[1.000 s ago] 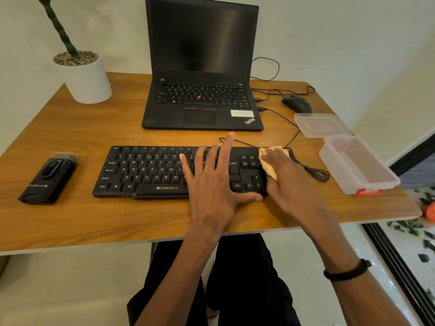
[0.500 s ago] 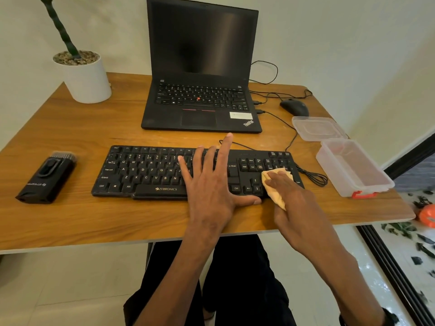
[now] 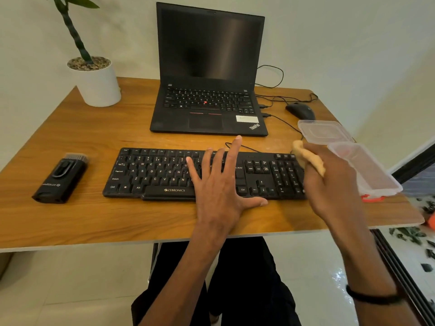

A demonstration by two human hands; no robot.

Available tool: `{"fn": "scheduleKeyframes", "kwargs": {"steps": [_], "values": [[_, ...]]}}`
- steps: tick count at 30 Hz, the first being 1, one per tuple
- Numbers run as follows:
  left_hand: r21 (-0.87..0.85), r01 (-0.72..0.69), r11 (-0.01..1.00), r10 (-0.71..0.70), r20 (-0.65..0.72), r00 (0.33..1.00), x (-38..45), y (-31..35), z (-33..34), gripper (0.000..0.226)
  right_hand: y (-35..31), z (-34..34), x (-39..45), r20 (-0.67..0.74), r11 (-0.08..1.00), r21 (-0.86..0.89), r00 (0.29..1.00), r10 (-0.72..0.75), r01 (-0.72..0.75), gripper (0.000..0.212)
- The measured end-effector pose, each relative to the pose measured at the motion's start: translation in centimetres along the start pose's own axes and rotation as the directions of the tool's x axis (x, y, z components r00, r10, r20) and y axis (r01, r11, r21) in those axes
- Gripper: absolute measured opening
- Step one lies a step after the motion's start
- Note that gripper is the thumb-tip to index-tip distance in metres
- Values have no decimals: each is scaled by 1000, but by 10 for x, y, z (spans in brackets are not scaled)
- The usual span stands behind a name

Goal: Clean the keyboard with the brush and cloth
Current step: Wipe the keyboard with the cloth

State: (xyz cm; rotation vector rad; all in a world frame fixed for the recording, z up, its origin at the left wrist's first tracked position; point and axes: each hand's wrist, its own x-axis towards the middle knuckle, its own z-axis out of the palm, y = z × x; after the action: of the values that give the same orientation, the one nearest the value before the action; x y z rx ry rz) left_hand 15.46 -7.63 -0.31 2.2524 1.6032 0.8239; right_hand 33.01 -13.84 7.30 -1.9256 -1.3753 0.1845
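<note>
Nearest the viewer, dark trousers [image 3: 247, 290] show below the front edge of the wooden worktop [image 3: 70, 222], and a black band [image 3: 372, 296] circles the right wrist. The left hand [image 3: 221, 182] lies flat on the middle of the black Zebronics keyboard [image 3: 155, 175], fingers straight and spread over the keys, its grip released, thumb resting along the front edge near the arrow keys. The right hand [image 3: 329, 182] is at the keyboard's right end by the number pad, its grip grasping a bunched tan cloth [image 3: 308, 158], which sticks up out of the fingers; whether the cloth touches the keys cannot be told. Well to the left of the keyboard lies the black cleaning brush [image 3: 61, 177], bristles pointing away. Right of the hand stands a clear plastic container [image 3: 367, 170] with its lid [image 3: 324, 131] just behind it. Farther back sit an open ThinkPad laptop [image 3: 209, 74], a black mouse [image 3: 300, 110] and a white plant pot [image 3: 96, 83].
</note>
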Motion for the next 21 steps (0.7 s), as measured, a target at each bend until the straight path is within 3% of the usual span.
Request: {"fn": "scheduleKeyframes", "kwargs": {"steps": [4, 7, 12, 17, 21], "values": [[7, 3, 1000, -3, -2, 1000, 0, 1, -1, 149, 1, 40, 26, 156, 963, -267, 985, 69, -25, 52], [9, -1, 1000, 1, -3, 1000, 1, 2, -1, 148, -2, 69, 20, 278, 918, -389, 960, 41, 73, 60], [-9, -10, 1000, 10, -62, 998, 1, 0, 3, 126, -18, 83, 1, 400, 926, -277, 907, -133, 257, 64], [-11, 3, 1000, -4, -35, 999, 1, 0, 2, 137, -7, 57, -8, 455, 970, -94, 876, -158, 223, 54], [2, 1, 1000, -1, -29, 1000, 1, -1, 3, 144, 8, 35, -31, 444, 969, 177, 864, -236, 174, 43]]}}
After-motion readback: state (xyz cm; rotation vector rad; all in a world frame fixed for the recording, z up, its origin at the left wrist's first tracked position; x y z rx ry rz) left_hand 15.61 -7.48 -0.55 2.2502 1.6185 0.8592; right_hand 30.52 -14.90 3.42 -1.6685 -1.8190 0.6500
